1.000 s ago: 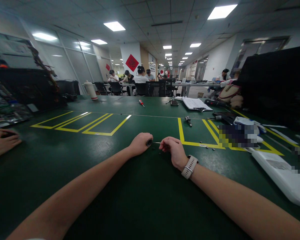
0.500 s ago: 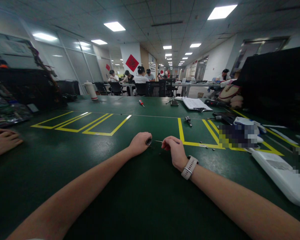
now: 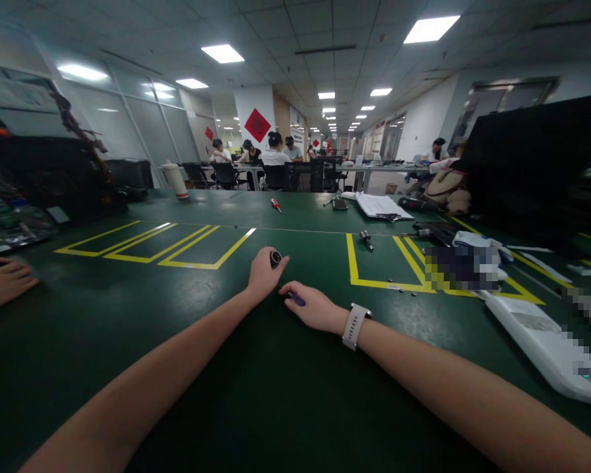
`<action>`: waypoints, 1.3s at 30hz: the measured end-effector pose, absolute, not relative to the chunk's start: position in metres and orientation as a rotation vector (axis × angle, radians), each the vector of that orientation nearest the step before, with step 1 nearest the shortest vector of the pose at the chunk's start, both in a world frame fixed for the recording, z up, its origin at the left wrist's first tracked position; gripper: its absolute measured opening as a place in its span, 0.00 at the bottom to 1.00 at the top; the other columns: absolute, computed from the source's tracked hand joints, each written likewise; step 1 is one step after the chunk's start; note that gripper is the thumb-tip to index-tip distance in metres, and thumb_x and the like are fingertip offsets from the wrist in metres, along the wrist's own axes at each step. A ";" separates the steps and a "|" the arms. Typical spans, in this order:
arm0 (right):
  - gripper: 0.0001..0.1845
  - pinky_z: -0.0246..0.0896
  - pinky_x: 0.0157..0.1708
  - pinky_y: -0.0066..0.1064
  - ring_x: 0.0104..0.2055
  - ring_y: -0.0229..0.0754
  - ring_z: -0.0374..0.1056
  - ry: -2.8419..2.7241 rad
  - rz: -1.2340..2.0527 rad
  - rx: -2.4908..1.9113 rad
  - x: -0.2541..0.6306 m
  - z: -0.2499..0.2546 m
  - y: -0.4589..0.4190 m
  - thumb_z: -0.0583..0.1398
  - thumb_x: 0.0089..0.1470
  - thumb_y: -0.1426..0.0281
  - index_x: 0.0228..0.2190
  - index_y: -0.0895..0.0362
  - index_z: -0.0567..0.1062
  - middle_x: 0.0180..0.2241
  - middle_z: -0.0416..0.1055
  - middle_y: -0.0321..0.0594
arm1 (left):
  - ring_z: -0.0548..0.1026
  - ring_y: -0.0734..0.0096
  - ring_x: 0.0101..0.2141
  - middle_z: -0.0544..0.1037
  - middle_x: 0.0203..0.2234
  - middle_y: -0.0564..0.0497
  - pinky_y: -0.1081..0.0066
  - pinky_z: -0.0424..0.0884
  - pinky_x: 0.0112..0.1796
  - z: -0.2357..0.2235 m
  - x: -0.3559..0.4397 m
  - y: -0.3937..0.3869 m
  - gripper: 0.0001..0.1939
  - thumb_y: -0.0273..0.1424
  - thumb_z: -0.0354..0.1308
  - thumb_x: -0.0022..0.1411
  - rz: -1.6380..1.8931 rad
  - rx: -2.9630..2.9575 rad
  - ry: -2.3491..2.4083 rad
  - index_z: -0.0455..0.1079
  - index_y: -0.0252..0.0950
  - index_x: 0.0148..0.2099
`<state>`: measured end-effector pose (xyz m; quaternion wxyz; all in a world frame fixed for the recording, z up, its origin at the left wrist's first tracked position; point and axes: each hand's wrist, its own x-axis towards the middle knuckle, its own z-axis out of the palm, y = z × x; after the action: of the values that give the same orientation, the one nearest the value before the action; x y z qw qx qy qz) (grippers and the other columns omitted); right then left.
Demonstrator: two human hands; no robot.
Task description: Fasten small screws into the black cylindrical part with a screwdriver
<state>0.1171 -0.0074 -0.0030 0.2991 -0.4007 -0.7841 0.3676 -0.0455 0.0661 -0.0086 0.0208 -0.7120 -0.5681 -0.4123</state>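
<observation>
- While both hands sit close together over the tabletop (image 3: 103, 289), the left hand (image 3: 262, 272) has its fingers clamped around a dark round part (image 3: 275, 259), well on the person's side of the red-handled screwdriver (image 3: 276, 205).
- Its rimmed end pokes clear of the grip, I suppose so it can be seen and reached.
- That end faces upward and towards the person's right; the fist hides most of the body, so I can only guess that its long axis slopes up through the palm.
- Farther from the screwdriver, the right hand (image 3: 312, 307) has its fingers curled on a purple-handled tool (image 3: 296, 298). The handle slants, one end towards the left hand, the other into the palm; I cannot make out its shaft or tip.
- Right of the screwdriver, and nearer the person, a metal fitting (image 3: 366, 240) lies between strips of yellow tape (image 3: 350, 259), perhaps parked there to leave the hands room.
</observation>
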 end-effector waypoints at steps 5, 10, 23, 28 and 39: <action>0.15 0.65 0.42 0.39 0.44 0.45 0.69 -2.339 0.835 -0.809 0.144 0.004 -0.045 0.56 0.53 0.70 0.43 0.52 0.70 0.43 0.72 0.40 | 0.66 0.70 0.28 0.67 0.26 0.52 0.70 0.62 0.32 -0.008 -0.050 0.066 0.16 0.44 0.49 0.59 -1.245 -2.280 -1.737 0.61 0.35 0.34; 0.17 0.57 0.53 0.44 0.52 0.46 0.64 -2.410 0.828 -0.701 0.166 0.014 -0.089 0.56 0.52 0.76 0.44 0.52 0.69 0.47 0.70 0.42 | 0.66 0.66 0.31 0.69 0.28 0.49 0.68 0.61 0.33 -0.004 -0.048 0.063 0.19 0.46 0.48 0.58 -1.122 -2.280 -1.683 0.64 0.34 0.34; 0.13 0.63 0.43 0.38 0.39 0.42 0.70 -1.467 1.375 -0.911 0.179 0.009 -0.085 0.57 0.53 0.63 0.35 0.59 0.74 0.35 0.74 0.43 | 0.69 0.75 0.24 0.68 0.27 0.54 0.74 0.66 0.26 0.011 -0.034 0.026 0.13 0.36 0.57 0.54 -2.002 -2.154 -1.959 0.63 0.34 0.39; 0.16 0.61 0.26 0.28 0.23 0.36 0.67 -1.074 1.483 -0.930 0.182 0.004 -0.076 0.58 0.50 0.59 0.24 0.60 0.71 0.18 0.70 0.37 | 0.74 0.74 0.27 0.70 0.27 0.51 0.74 0.73 0.30 0.037 -0.018 -0.033 0.07 0.20 0.56 0.53 -2.876 -1.761 -2.476 0.65 0.31 0.36; 0.17 0.56 0.23 0.28 0.17 0.33 0.60 -1.141 1.375 -0.988 0.185 -0.002 -0.075 0.57 0.51 0.60 0.18 0.57 0.69 0.12 0.63 0.30 | 0.76 0.66 0.37 0.75 0.35 0.44 0.71 0.76 0.40 0.042 -0.020 -0.072 0.17 0.10 0.51 0.50 -3.088 -1.808 -2.602 0.71 0.29 0.40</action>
<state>0.1850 -0.0752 -0.0018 0.5227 -0.4126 -0.4765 0.5740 -0.0202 -0.0719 0.0419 -0.5984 -0.3275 -0.4712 -0.5592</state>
